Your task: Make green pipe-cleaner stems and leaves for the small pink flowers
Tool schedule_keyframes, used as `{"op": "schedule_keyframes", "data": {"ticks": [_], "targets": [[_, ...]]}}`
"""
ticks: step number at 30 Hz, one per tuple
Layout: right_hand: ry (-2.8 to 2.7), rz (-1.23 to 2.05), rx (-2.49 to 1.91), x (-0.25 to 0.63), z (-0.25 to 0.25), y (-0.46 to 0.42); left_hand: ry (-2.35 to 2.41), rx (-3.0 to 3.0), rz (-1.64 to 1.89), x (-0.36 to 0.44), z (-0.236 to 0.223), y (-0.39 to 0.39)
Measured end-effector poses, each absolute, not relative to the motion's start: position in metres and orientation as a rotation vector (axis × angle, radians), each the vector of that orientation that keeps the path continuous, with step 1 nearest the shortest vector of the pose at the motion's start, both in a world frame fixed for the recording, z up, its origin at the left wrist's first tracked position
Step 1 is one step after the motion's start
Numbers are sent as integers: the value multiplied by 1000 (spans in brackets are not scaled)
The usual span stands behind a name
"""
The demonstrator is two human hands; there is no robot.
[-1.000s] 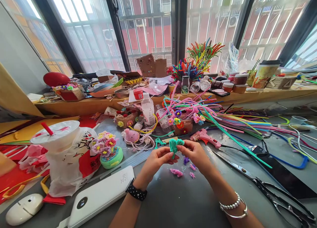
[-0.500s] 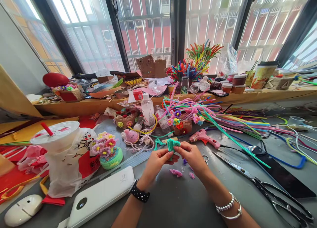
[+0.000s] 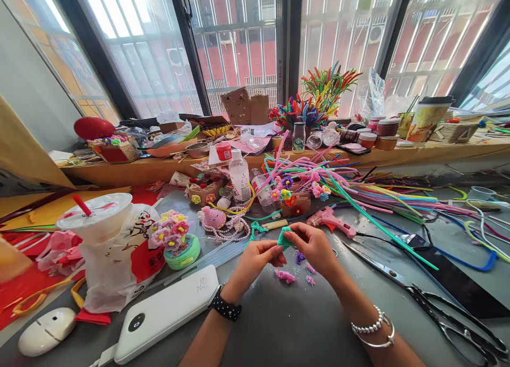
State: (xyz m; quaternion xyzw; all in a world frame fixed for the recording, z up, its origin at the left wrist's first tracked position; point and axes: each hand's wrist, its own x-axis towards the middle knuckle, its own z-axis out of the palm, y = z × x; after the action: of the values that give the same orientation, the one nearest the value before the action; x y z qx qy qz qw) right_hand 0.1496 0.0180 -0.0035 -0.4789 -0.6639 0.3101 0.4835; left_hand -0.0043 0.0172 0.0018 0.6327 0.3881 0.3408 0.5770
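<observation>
Between my two hands is a small teal pipe cleaner piece (image 3: 284, 238), bent into a compact shape over the table. My left hand (image 3: 257, 262) pinches its lower left side with thumb and fingers. From the upper right, my right hand (image 3: 314, 248) closes its fingertips on the same piece, hiding part of it. Just behind lies another twisted teal piece (image 3: 257, 228). Pink fuzzy scraps (image 3: 284, 275) and a purple scrap (image 3: 300, 257) rest on the tabletop below the hands.
Large scissors (image 3: 392, 274) and a pink glue gun (image 3: 331, 222) lie to the right, near a dark phone (image 3: 458, 279). On the left are a white power bank (image 3: 167, 314), a flower pot ornament (image 3: 181, 253) and a bagged drink cup (image 3: 107, 261). Pipe cleaners (image 3: 382, 197) spread behind.
My right hand has shifted its hold and now covers more of the teal piece, which looks more compact and turned. The view has moved slightly.
</observation>
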Motion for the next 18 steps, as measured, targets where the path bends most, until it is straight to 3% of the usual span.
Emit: {"op": "schedule_keyframes", "data": {"ticks": [8,13,18], "targets": [[-1519,695,-1239,146,-8,19,1227,2224,1083,-4,-12,16],[-1504,702,-1256,145,-11,19,1419,2701,873,-2,-13,13],[-1496,754,-1217,144,-10,19,1393,2694,810,-3,-10,12]]}}
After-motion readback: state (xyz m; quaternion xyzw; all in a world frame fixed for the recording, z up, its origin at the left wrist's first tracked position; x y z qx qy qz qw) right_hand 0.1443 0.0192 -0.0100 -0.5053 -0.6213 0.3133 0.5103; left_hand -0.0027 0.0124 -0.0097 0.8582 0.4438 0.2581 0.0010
